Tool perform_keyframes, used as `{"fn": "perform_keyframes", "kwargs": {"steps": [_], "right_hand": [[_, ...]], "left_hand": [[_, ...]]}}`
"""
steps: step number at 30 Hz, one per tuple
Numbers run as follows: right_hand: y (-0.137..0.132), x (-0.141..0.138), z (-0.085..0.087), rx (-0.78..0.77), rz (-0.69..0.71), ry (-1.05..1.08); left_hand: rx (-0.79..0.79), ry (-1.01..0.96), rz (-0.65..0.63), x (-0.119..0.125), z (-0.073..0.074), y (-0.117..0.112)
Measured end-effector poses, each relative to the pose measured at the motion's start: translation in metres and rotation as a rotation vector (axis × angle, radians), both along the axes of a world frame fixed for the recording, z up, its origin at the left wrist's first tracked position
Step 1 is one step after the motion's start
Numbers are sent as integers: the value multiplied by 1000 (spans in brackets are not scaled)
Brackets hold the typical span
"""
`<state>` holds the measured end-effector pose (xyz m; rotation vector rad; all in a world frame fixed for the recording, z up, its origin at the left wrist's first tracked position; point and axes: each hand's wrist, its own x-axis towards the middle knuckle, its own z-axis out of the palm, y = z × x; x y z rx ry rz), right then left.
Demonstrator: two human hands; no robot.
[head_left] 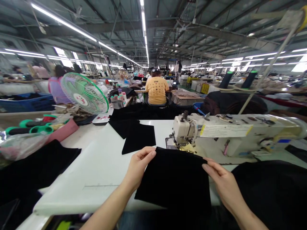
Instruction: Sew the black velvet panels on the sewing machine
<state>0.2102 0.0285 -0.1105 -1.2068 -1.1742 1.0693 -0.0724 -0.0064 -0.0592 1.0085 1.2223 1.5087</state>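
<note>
A piece of black fabric (177, 179) hangs spread between my two hands over the front edge of the white sewing table (100, 166). My left hand (141, 164) pinches its upper left corner between thumb and fingers. At the upper right corner, my right hand (217, 172) grips the same piece. Just beyond the fabric's top edge stands a sewing machine (216, 134), its needle area partly hidden by the cloth. Other black cut pieces (140, 137) lie flat on the table, left of the machine head.
A green-rimmed fan (83, 92) stands at the back left, near thread spools (31, 126) and a metal cup (117, 104). More black cloth lies at the left (40, 166) and right (271, 188). A person in a yellow shirt (157, 88) sits ahead, back turned.
</note>
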Motion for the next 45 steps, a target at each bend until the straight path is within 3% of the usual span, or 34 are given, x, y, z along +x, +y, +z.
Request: {"fn": "perform_keyframes", "kwargs": {"steps": [12,19,25,32,37,39,41,45], "right_hand": [[-2,-6,15,-169,-115,342],[-2,-2,16,-83,-133,251],[-8,-2,32,25,-71,89],[-8,-4,38,-2,-39,190],[-6,-4,40,6,3,270],[-9,-5,43,31,43,271],[-18,-7,47,73,131,197],[-43,-20,46,155,380,-78]], "left_hand": [[3,-5,200,11,8,-2],[54,55,231,13,9,2],[69,18,273,5,-1,7],[9,-43,299,7,5,6],[48,45,289,8,6,-2],[86,160,281,2,14,-2],[137,355,257,-7,33,2],[279,862,68,-11,75,39]]}}
